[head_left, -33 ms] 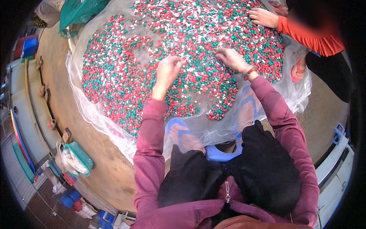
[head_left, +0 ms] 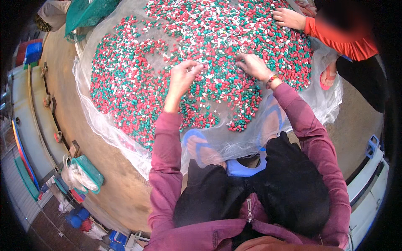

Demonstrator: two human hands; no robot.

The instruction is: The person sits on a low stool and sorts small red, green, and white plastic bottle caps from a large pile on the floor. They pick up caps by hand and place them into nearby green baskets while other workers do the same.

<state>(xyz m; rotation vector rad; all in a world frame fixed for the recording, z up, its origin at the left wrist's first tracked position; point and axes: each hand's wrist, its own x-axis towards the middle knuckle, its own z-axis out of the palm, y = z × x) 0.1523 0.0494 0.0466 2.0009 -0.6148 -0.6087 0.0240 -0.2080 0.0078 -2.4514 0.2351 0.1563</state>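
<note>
Both my hands work just above a wide spread of small red, green and white pieces (head_left: 138, 83), which look like hard plastic bits. My left hand (head_left: 183, 75) is closed in a pinch at the middle of the spread, thumb and fingertips together; a tiny pale thing may be between them, too small to name. To its right, my right hand (head_left: 254, 67) has its fingers bent inward in a pinch, and what they hold cannot be made out. Thin white loop-shaped pieces (head_left: 226, 41) lie among the bits beyond my hands.
White netting (head_left: 94, 108) lies under the pieces. At the far right another person's hand (head_left: 289, 19) rests on the spread. A blue plastic stool (head_left: 247, 168) shows between my legs. Green netting (head_left: 88, 19) stands far left, and a green basket with white bags (head_left: 90, 173) sits left.
My left hand and forearm have shifted slightly to the left. My right hand has barely moved, and the other person's hand stays in place.
</note>
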